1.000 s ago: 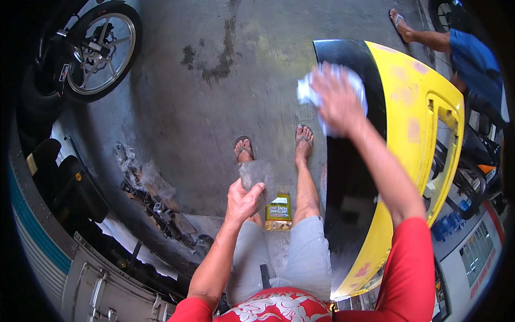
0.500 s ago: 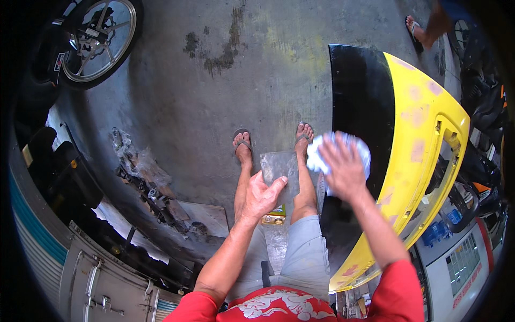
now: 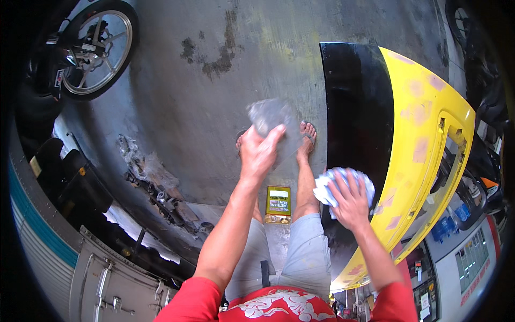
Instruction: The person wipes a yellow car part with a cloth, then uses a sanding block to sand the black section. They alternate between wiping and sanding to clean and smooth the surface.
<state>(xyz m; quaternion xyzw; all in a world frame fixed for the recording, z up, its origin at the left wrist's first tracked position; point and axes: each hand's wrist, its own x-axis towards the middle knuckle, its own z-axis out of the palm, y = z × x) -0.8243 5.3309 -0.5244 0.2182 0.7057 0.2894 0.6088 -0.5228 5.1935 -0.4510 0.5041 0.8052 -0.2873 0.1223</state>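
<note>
My left hand (image 3: 259,155) grips a thin grey piece (image 3: 271,115), blurred at its far end, and holds it over the floor in front of me. I cannot make out its kind. My right hand (image 3: 350,203) lies with fingers spread on a crumpled white cloth (image 3: 324,191), at the black section of a yellow and black vehicle panel (image 3: 358,107). Dull pinkish patches mark the panel's yellow part. Between my legs a rectangular yellow and green tin can (image 3: 278,203) stands nearest my left forearm.
Plastic wrap (image 3: 140,159) and dark parts lie at the left. A motorcycle wheel (image 3: 102,51) stands at the far left. Metal cabinet doors (image 3: 115,292) fill the near left. Blue bottles (image 3: 446,227) sit behind the panel at the right.
My right hand and the cloth have moved nearer to me along the panel. The left hand has gone farther forward with the grey piece. Another person's foot has left the far right.
</note>
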